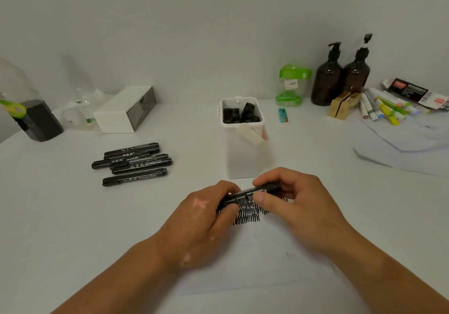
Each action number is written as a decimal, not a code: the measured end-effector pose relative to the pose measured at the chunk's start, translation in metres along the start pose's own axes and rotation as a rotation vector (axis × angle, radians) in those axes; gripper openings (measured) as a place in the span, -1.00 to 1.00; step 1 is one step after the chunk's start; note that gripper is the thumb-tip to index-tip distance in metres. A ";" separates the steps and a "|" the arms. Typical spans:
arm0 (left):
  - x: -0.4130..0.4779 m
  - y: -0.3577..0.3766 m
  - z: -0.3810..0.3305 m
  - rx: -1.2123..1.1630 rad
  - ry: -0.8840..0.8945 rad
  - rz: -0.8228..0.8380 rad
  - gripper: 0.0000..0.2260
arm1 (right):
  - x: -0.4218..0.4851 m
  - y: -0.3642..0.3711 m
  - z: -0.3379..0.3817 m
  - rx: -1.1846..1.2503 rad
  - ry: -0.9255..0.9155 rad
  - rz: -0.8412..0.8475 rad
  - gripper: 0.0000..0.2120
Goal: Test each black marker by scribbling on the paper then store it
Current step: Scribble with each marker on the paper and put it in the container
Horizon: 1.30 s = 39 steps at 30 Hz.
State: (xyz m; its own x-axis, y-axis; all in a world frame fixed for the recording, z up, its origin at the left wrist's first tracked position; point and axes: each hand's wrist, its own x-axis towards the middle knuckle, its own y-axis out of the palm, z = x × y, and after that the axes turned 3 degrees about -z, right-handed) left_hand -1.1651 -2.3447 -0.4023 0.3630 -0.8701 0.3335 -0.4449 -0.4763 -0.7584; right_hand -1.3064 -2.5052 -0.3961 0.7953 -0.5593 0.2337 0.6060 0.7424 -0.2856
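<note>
White bench; left hand and right hand both pinch black plastic marker above scribbled white paper, likely capping.

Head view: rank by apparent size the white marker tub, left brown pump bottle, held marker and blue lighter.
1. white marker tub
2. left brown pump bottle
3. held marker, though it is nearer and partly covered, so its place against the bottle is unsure
4. blue lighter, clearly smallest
</note>
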 end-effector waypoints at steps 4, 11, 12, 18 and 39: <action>-0.004 -0.001 -0.001 0.000 0.022 0.009 -0.74 | -0.004 0.005 0.007 0.094 0.022 0.016 -0.84; -0.006 0.000 -0.012 0.053 0.068 -0.020 -0.67 | -0.009 0.015 0.013 0.239 0.103 0.108 -0.87; -0.006 0.000 -0.013 0.045 0.070 -0.019 -0.68 | -0.009 0.015 0.014 0.226 0.109 0.111 -0.84; -0.006 0.001 -0.015 0.047 0.070 -0.042 -0.68 | -0.008 0.015 0.014 0.207 0.102 0.127 -0.78; -0.011 0.001 0.004 0.286 -0.043 0.126 -0.31 | 0.004 -0.016 0.015 0.100 0.216 0.041 -0.88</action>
State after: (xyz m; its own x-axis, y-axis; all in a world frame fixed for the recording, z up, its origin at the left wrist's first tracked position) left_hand -1.1659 -2.3350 -0.4092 0.3563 -0.9111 0.2072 -0.2423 -0.3043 -0.9213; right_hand -1.3133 -2.5142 -0.3767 0.8101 -0.5861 0.0169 0.5776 0.7927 -0.1949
